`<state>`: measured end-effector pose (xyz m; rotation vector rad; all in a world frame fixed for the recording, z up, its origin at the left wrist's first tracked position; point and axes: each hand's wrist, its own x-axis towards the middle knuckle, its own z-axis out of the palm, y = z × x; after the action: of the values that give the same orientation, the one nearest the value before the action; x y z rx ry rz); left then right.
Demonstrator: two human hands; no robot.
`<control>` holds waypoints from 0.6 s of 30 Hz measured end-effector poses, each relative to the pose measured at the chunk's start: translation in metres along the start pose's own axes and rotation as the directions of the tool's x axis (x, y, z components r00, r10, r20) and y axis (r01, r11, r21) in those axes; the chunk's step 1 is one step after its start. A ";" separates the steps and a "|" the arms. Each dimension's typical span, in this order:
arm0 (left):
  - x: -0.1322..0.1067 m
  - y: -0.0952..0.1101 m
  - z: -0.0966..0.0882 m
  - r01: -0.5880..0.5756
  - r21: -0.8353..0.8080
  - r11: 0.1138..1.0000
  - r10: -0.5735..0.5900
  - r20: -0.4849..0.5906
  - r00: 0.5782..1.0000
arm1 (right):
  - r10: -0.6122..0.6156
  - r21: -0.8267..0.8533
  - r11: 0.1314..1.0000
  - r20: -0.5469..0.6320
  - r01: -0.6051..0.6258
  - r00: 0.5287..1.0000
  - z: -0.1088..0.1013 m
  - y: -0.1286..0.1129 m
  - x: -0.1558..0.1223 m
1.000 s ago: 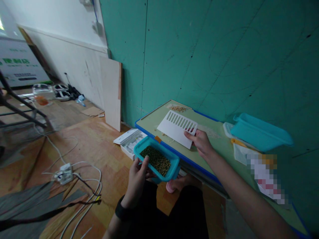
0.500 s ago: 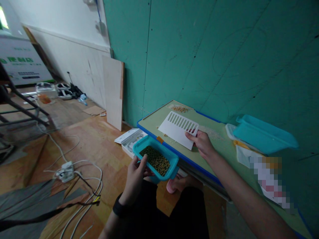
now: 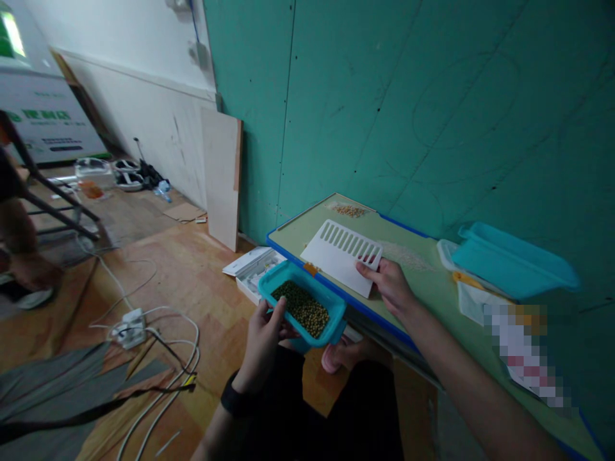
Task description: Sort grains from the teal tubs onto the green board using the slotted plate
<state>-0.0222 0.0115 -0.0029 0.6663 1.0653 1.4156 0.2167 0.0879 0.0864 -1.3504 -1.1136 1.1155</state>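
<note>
My left hand (image 3: 266, 326) grips the near-left side of a blue plastic container (image 3: 336, 308), thumb over its rim. Inside lie green beans (image 3: 291, 291) and yellowish beans (image 3: 314, 317). The container is held at the table's front edge, below the tabletop. In my right hand (image 3: 393, 282) is a white slotted scraper (image 3: 331, 256), pinched at its right end, its plain edge towards the blue table edge. Behind the scraper, a small heap of yellow grains (image 3: 350, 210) rests on the green tabletop (image 3: 432, 291). Pale grains (image 3: 403, 255) are spread to its right.
At the table's right stand a larger blue bin (image 3: 516, 259) and clear lids (image 3: 471, 301). A white open box (image 3: 252, 275) sits under the left corner. Cables and a power strip (image 3: 129, 328) lie on the floor. Another person's hand (image 3: 33, 272) is at far left.
The scraper has moved slightly towards the front edge, over where a few grains lay. Another person's arm has come into view at the far left. My left hand keeps its hold.
</note>
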 end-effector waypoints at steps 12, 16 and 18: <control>0.000 0.002 0.003 -0.017 0.048 0.999 0.019 -0.028 0.999 | -0.086 0.022 0.996 -0.081 0.088 0.993 0.010 -0.002 -0.011; 0.005 0.007 0.000 -0.070 0.112 0.991 0.083 -0.116 0.990 | -0.203 -0.047 0.979 -0.120 0.199 0.972 0.018 -0.010 0.013; 0.009 0.010 -0.003 -0.075 0.131 0.988 0.092 -0.125 0.988 | -0.259 -0.124 0.962 -0.116 0.245 0.959 0.023 -0.012 0.023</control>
<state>-0.0302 0.0206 0.0029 0.7243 1.2504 1.4897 0.1971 0.1140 0.0960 -1.3017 -1.2248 0.7793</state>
